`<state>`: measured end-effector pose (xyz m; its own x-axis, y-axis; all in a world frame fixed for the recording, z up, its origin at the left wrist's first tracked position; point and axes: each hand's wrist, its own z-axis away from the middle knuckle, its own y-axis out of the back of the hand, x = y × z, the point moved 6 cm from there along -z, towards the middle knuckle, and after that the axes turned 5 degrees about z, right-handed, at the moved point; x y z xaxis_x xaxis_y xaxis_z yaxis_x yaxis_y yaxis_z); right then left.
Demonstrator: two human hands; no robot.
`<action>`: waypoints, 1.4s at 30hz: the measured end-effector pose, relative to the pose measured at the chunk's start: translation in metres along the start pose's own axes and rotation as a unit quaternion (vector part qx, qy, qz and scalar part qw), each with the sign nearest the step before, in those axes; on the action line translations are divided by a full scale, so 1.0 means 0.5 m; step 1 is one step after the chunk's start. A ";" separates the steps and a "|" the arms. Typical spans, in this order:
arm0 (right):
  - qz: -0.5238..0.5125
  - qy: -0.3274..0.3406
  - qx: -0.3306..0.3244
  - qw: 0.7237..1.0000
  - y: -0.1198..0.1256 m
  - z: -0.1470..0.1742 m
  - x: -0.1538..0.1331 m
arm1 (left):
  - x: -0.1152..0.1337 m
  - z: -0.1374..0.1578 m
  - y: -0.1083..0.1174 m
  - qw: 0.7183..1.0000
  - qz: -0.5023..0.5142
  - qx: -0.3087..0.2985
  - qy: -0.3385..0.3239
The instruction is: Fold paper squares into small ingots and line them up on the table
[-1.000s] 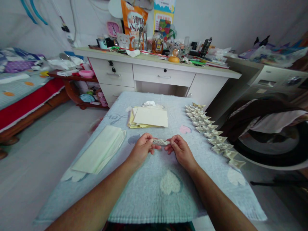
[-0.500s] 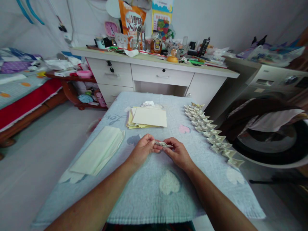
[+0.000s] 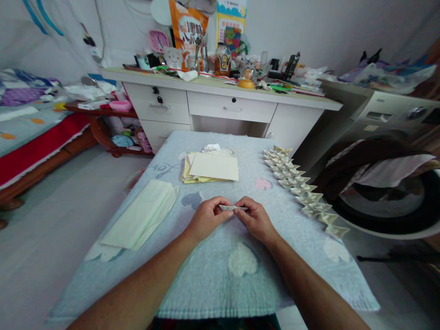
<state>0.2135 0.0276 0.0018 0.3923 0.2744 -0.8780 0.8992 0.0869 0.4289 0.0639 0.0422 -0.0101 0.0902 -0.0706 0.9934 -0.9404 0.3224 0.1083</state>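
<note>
Between my two hands is a small folded paper boat (image 3: 227,207), held low over the cloth-covered table. My left hand (image 3: 211,215) pinches its left end with thumb and fingers. The right end is gripped by my right hand (image 3: 253,216), with the thumb at the near side. My fingers hide part of the boat. To the right, a long row of similar folded paper boats (image 3: 307,198) stands close together. A stack of cream and yellow paper sheets (image 3: 215,167) lies beyond my hands. Left of them rests a pile of pale green paper (image 3: 140,214).
A light blue patterned cloth (image 3: 206,279) covers the table. Behind it stands a white desk (image 3: 227,103) crowded with jars and small items. A washing machine (image 3: 395,110) with its door open is at the right, a bed (image 3: 41,123) at the left. Crumpled white tissue (image 3: 211,147) lies behind the sheets.
My left hand has turned over and shifted its hold, its thumb now on the near side of the paper boat. The boat looks flatter and narrower; my right hand has barely moved.
</note>
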 end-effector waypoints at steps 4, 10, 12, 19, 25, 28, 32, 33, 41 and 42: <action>0.010 0.009 -0.015 1.000 -0.005 0.001 -0.009 | 0.006 -0.001 0.002 0.999 -0.038 0.012 -0.010; -0.028 -0.021 -0.047 0.998 -0.013 0.001 -0.011 | 0.013 0.001 0.005 0.999 -0.045 0.018 -0.017; -0.018 -0.025 -0.047 0.998 -0.012 0.001 -0.010 | 0.015 0.002 0.004 0.998 -0.053 0.018 -0.019; 0.022 0.007 -0.042 0.999 -0.006 0.001 -0.019 | 0.015 0.004 -0.006 0.999 -0.049 -0.004 -0.019; -0.028 -0.023 -0.072 0.997 -0.003 0.000 -0.006 | 0.017 0.003 -0.002 0.999 -0.029 0.001 -0.018; -0.056 -0.057 -0.070 0.994 0.002 0.000 0.004 | 0.020 0.001 0.003 1.000 -0.022 0.012 -0.012; -0.064 -0.052 -0.057 0.995 0.006 -0.001 0.003 | 0.022 0.000 0.004 1.000 -0.015 0.011 -0.015; -0.062 -0.048 -0.053 0.995 0.007 -0.001 0.001 | 0.022 0.000 0.004 1.000 -0.012 0.011 -0.016; -0.046 -0.037 -0.029 0.998 0.017 -0.001 -0.003 | 0.007 0.000 0.002 1.000 -0.011 0.010 0.013; -0.047 -0.036 -0.028 0.998 0.017 -0.001 -0.003 | 0.005 0.001 0.002 1.000 -0.010 0.011 0.018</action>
<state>0.2205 0.0285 0.0067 0.3218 0.1924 -0.9271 0.9210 0.1633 0.3536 0.0630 0.0421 -0.0076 0.1205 -0.0437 0.9918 -0.9451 0.3006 0.1280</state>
